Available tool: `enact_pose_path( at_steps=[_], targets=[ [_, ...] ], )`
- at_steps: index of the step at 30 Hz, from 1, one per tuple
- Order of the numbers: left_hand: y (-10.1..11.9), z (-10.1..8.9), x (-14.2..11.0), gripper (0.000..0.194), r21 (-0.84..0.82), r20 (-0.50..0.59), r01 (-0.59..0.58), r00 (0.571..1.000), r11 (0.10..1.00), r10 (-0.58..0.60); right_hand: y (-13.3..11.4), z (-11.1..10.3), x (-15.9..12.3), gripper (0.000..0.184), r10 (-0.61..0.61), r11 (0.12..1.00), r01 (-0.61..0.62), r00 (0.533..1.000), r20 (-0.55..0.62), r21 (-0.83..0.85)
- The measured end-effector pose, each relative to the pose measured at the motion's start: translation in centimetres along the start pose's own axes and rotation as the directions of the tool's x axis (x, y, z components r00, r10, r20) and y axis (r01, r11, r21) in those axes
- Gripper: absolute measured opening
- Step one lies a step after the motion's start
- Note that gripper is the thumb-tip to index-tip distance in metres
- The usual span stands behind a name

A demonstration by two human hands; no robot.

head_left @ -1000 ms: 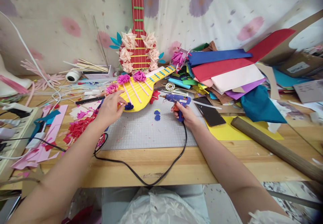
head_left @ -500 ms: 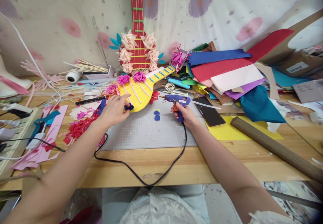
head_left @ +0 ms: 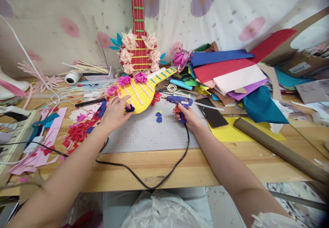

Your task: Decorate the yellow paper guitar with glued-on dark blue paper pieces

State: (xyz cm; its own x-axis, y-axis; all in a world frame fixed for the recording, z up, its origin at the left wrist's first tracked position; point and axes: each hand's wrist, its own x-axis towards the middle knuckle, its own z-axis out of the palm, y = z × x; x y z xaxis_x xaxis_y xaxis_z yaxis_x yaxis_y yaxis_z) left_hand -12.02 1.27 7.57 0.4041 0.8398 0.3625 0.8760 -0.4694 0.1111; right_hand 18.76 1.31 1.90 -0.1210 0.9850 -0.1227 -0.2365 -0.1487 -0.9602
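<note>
In the head view, a yellow toy guitar [head_left: 140,104] with pink strips and paper flowers lies tilted on the grey cutting mat [head_left: 144,137]. My left hand [head_left: 115,113] is at its lower left edge, its thumb and fingers around a dark blue paper flower [head_left: 130,109]; part of the grip is hidden. My right hand [head_left: 186,115] holds a blue hot glue gun [head_left: 180,100] by its handle, nozzle pointing left toward the guitar. A clear glue stick [head_left: 208,106] sticks out of its back. Two small blue paper petals [head_left: 159,119] lie between the hands.
Behind stands a red toy guitar [head_left: 136,51] with pale flowers. Red paper scraps [head_left: 83,128] lie left. Coloured sheets [head_left: 228,71], a phone [head_left: 212,113] and a brown roll [head_left: 272,147] are at the right. The glue gun's black cord [head_left: 133,173] loops along the front edge.
The whole view has shifted very slightly. Both hands keep nearly the same places, the left at the blue flower and the right on the glue gun.
</note>
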Motion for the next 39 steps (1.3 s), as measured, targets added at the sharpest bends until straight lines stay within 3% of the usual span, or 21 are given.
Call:
enact_pose_path(
  at_steps=[9,20,29,33,36,39],
  targets=[
    [0.0,0.3,0.3,0.049,-0.021,0.000,0.020,1.000,1.000,-0.020,-0.1,0.0,-0.1,0.043,0.010,1.000,-0.010,1.000,0.003,-0.004],
    [0.2,0.4,0.5,0.042,0.009,0.000,-0.039,0.999,0.999,0.039,0.0,-0.1,0.0,0.041,-0.010,1.000,0.010,0.999,0.035,-0.012],
    [0.5,0.6,0.6,0.034,-0.042,-0.014,0.013,1.000,0.999,-0.014,0.0,-0.2,0.0,0.040,-0.032,0.999,0.032,0.999,0.016,-0.027],
    [0.5,0.5,0.5,0.038,-0.018,0.002,-0.001,1.000,1.000,0.001,-0.3,-0.8,0.5,0.042,-0.104,0.964,0.070,0.987,-0.120,-0.258],
    [0.5,0.4,0.4,0.042,-0.002,0.012,0.001,1.000,1.000,-0.001,-0.3,-1.5,1.1,0.046,-0.197,0.848,0.009,0.933,-0.300,-0.529],
    [0.4,0.1,0.2,0.045,-0.006,0.018,0.006,1.000,1.000,-0.006,-0.1,-1.9,1.5,0.051,-0.297,0.701,-0.061,0.881,-0.368,-0.710]
  ],
)
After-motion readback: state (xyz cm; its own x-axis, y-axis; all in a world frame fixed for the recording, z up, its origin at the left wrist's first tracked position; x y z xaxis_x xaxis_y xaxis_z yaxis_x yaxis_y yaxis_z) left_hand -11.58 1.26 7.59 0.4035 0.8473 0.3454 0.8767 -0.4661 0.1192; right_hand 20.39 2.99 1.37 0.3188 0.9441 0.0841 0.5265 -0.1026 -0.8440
